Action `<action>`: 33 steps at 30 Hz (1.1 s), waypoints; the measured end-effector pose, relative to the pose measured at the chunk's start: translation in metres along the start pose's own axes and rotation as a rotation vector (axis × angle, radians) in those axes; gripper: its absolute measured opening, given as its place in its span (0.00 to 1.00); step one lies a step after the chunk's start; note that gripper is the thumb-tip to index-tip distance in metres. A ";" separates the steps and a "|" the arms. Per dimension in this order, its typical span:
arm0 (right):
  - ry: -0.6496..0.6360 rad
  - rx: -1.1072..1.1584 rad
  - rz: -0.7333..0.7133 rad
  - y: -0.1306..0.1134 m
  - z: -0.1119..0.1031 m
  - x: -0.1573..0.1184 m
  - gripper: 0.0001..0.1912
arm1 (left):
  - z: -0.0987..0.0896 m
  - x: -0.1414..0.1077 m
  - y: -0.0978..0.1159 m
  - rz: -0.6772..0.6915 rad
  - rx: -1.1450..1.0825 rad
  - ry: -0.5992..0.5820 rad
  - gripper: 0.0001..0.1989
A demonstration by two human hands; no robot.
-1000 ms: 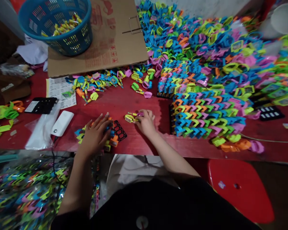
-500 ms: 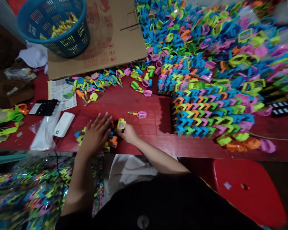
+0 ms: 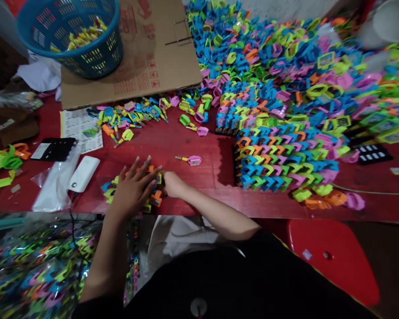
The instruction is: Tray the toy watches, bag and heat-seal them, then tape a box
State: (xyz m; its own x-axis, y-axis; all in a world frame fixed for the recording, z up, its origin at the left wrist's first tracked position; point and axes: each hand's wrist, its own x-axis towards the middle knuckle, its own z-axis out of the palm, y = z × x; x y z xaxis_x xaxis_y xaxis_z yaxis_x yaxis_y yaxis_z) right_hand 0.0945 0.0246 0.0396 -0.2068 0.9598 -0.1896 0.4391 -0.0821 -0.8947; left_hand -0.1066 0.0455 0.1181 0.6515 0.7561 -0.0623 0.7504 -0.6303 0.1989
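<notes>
My left hand (image 3: pixel 133 188) lies with fingers spread over a cluster of bright plastic toy watches (image 3: pixel 156 198) near the table's front edge. Blue, yellow and orange pieces stick out around it, and the palm hides most of the rest. Close against the cluster's right side is my right hand (image 3: pixel 173 184), its fingers curled. What they grip is hidden. A yellow piece (image 3: pixel 158 178) shows between the two hands. Just beyond them lies a single pink toy watch (image 3: pixel 194 160) with a thin yellow-and-green stem.
Rows of toy watches (image 3: pixel 279 155) stand in a black holder at right, before a large heap (image 3: pixel 272 57). A blue basket (image 3: pixel 103 57) rests on cardboard (image 3: pixel 173 66) at the back. A white power bank (image 3: pixel 84 173) lies left; a red stool (image 3: pixel 339 266) stands front right.
The yellow toy watch at my right hand has gone down and left against my left fingers. My right hand has shifted slightly left; my left hand stays spread. The view has moved a little.
</notes>
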 end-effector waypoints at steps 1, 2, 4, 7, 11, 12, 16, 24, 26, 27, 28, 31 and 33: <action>-0.017 -0.008 0.005 0.002 -0.011 0.000 0.18 | 0.000 0.000 0.001 -0.001 -0.003 0.001 0.29; 0.013 -0.018 0.024 0.006 -0.023 0.001 0.18 | 0.000 0.001 0.001 -0.006 -0.009 0.007 0.28; 0.209 -0.064 0.105 0.016 -0.042 0.000 0.15 | 0.000 0.001 0.002 -0.022 -0.024 0.022 0.28; 0.446 -0.214 0.254 0.033 -0.056 -0.009 0.12 | 0.000 0.003 0.003 -0.040 -0.046 0.022 0.28; 0.448 -0.336 0.316 0.050 -0.054 -0.036 0.07 | -0.001 0.004 0.003 -0.050 -0.054 0.005 0.28; 0.460 -0.301 0.316 0.052 -0.052 -0.042 0.09 | -0.001 0.004 0.004 -0.051 -0.053 0.006 0.28; 0.450 0.139 0.179 0.048 -0.036 -0.048 0.22 | -0.002 0.003 0.004 -0.047 -0.048 0.006 0.28; 0.279 0.507 0.136 0.033 0.033 -0.036 0.09 | 0.000 0.002 0.003 -0.036 -0.050 0.010 0.27; 0.281 0.470 0.130 0.030 0.036 -0.038 0.11 | 0.001 0.001 0.003 -0.031 -0.051 0.013 0.27; 0.267 0.461 0.117 0.028 0.036 -0.039 0.12 | 0.001 0.001 0.003 -0.029 -0.051 0.014 0.27; 0.255 0.458 0.102 0.027 0.035 -0.040 0.12 | 0.001 0.001 0.003 -0.029 -0.052 0.014 0.28; 0.255 0.418 0.089 0.023 0.030 -0.042 0.09 | 0.000 0.001 0.002 -0.021 -0.058 0.009 0.28; 0.271 0.324 0.091 0.021 0.027 -0.043 0.08 | 0.000 0.001 0.002 -0.013 -0.065 -0.002 0.28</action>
State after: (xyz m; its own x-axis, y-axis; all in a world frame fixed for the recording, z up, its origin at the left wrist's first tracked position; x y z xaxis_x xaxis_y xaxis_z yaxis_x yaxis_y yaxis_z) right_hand 0.0890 -0.0251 0.0183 0.0759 0.9769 -0.1997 0.1392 -0.2087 -0.9680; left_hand -0.1046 0.0453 0.1189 0.6417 0.7640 -0.0669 0.7502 -0.6073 0.2614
